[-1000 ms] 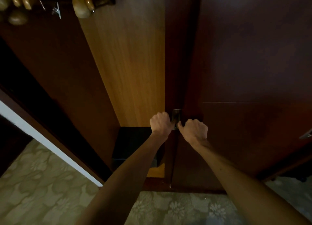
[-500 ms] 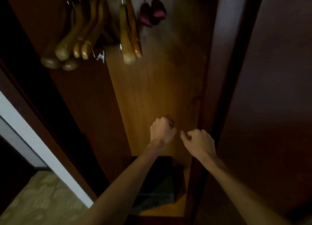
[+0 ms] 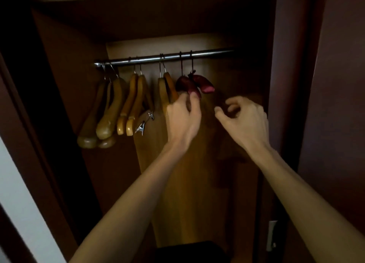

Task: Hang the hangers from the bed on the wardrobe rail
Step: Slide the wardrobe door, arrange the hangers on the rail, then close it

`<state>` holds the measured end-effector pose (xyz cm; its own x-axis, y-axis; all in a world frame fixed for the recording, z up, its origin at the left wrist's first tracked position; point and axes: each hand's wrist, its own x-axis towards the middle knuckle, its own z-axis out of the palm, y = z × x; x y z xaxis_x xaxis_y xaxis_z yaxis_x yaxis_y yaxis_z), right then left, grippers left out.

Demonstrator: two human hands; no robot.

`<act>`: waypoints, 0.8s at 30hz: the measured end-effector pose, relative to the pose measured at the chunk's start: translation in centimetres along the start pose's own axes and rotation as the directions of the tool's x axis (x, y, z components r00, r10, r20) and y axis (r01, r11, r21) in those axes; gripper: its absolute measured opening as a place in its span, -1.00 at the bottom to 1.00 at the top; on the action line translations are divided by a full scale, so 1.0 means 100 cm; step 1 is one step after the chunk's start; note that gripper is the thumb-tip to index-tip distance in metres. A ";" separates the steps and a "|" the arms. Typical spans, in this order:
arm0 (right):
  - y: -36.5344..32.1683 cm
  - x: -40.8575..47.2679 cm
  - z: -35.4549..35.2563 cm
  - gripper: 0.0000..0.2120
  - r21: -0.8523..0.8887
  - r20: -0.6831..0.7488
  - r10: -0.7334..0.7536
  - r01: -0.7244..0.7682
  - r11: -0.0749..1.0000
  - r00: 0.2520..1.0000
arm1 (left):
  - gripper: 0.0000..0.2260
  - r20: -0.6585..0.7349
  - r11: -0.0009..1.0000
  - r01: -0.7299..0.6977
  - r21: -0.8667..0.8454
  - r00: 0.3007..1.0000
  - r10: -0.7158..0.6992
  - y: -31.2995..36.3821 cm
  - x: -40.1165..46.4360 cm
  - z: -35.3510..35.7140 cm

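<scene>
Wooden hangers [image 3: 122, 105] and two padded maroon hangers [image 3: 195, 85] hang on rail [image 3: 164, 56]; bed out of view, so remainder unknown. Left hand [image 3: 182, 118] loosely curled just below maroon hanger, contact unclear; right hand [image 3: 245, 120] loosely curled, holding nothing

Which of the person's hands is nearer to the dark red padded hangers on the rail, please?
Left. The left hand has its fingertips at the lower end of the dark red padded hangers; the right hand sits lower and off to their right, apart from them.
</scene>
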<state>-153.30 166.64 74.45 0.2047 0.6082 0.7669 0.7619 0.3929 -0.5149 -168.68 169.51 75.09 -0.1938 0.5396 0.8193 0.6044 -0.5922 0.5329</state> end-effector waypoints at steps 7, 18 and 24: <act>-0.040 0.067 0.029 -0.25 -0.256 0.146 -0.116 0.151 0.955 0.982 | -0.66 0.177 0.919 0.370 0.136 0.904 -0.390 0.000 0.109 0.018; -0.018 0.116 0.075 -0.50 -0.247 0.332 0.119 -0.036 0.968 0.936 | -0.73 0.429 0.696 0.718 -0.009 0.631 -0.646 -0.019 0.144 0.072; -0.023 0.137 0.072 -0.53 -0.238 0.264 0.052 0.013 0.971 0.963 | -0.71 0.419 0.640 0.742 -0.199 0.655 -0.629 -0.011 0.163 0.084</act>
<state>-156.63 179.03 83.36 0.0745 0.7883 0.6108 0.8887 0.2253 -0.3992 -165.97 184.00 86.05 -0.1836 0.9765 0.1129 0.0898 -0.0977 0.9912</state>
